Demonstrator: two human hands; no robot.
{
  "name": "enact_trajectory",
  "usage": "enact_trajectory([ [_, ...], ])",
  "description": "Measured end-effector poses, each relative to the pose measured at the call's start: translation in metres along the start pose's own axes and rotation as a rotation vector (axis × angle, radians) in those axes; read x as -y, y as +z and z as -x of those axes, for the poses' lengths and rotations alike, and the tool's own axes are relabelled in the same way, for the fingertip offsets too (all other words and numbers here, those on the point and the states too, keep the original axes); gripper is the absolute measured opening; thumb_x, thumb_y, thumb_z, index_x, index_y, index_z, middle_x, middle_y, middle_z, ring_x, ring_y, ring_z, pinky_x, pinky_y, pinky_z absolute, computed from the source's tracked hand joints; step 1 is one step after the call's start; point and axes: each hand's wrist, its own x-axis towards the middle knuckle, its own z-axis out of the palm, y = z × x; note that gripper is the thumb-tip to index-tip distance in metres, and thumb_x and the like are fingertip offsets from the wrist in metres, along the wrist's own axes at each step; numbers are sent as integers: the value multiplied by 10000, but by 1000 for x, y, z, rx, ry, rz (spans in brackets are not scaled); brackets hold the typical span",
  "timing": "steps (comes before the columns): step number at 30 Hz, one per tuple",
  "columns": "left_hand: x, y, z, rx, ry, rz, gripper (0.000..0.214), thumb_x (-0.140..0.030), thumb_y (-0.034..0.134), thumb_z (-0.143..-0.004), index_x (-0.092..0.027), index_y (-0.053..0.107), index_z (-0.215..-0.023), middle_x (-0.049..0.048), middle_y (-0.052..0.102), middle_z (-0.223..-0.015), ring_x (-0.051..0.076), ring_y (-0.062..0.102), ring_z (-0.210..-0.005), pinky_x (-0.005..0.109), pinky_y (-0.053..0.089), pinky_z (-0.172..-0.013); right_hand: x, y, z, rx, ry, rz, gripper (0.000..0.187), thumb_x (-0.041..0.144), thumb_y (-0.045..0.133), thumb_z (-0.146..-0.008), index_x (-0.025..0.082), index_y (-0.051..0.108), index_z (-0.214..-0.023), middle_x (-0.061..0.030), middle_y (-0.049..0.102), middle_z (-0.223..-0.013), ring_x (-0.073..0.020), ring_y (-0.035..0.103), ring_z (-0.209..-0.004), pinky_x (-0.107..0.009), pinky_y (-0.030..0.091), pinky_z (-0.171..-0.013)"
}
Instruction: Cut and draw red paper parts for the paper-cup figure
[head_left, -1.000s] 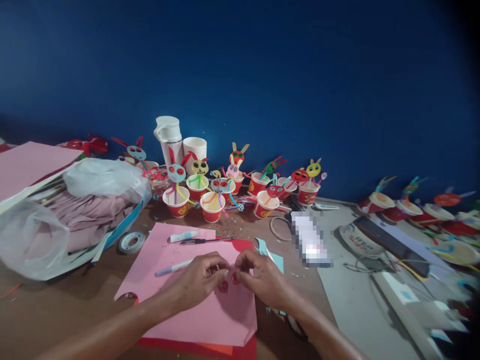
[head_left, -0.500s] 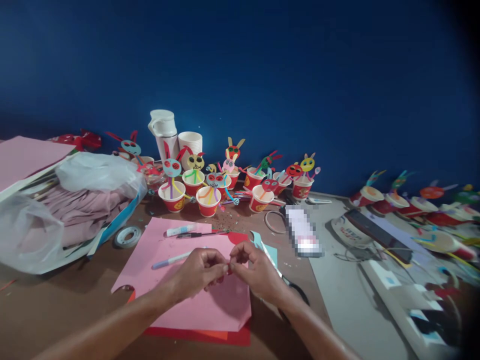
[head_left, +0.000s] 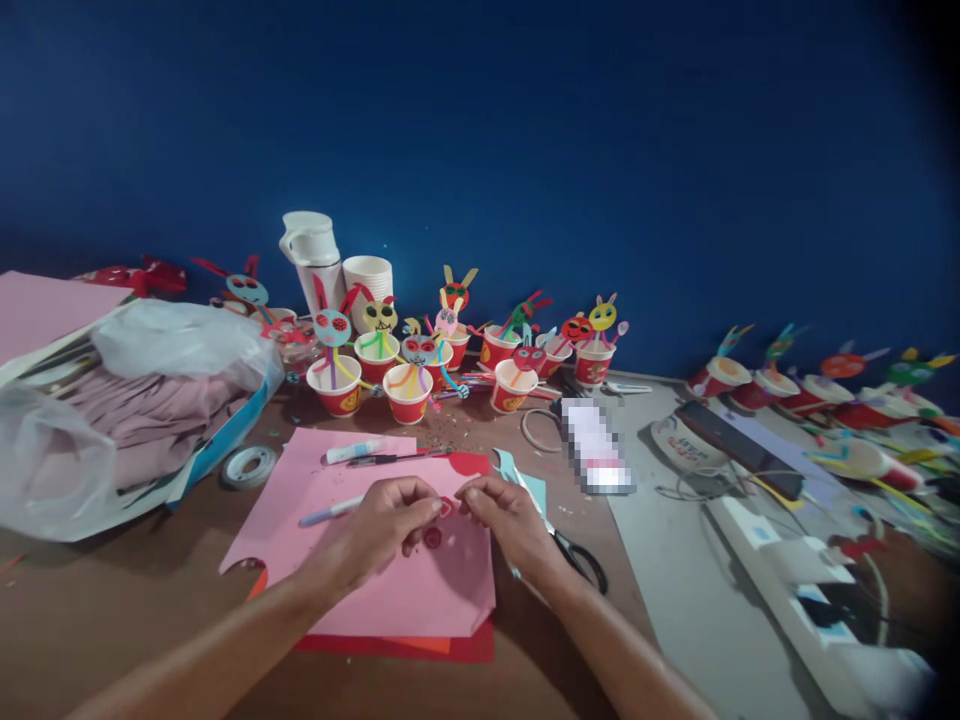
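Observation:
My left hand (head_left: 394, 518) is closed in a pinch over the pink paper sheet (head_left: 360, 590). Between its thumb and finger is a small red paper piece (head_left: 446, 507) with a pale middle. Just below those fingertips shows a small dark red disc (head_left: 433, 538); whether it lies on the sheet or is held, I cannot tell. My right hand (head_left: 499, 515) is pinched close to the red piece, a small gap away, and what its fingertips hold is too small to make out. Scissors (head_left: 581, 560) lie partly under my right hand. A capped pen (head_left: 326, 512) rests left of my left hand.
Red paper cups (head_left: 409, 395) with paper animal heads line the back. Beyond them stand a white flask (head_left: 311, 245) and stacked cups (head_left: 367, 272). A tape roll (head_left: 249, 467) and a full plastic bag (head_left: 64, 470) are left; a phone (head_left: 596, 445) and power strip (head_left: 787, 610) right.
My fingertips have parted slightly, the right ones moving off from the left. The red piece and the dark red disc now show more clearly. The whole view has shifted a little.

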Motion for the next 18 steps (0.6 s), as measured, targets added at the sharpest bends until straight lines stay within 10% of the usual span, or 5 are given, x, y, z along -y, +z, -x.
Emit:
enact_trajectory([
  [18,2,6,1,58,27,-15,255,-357,545,-770,-127,582,-665,-25,509,-494,73,412,-440,195,319,-437,-5,-1,-1,44,35,20,122,230,566,-752,153,576,-658,32,525,-602,-92,439,-561,-217,344,-556],
])
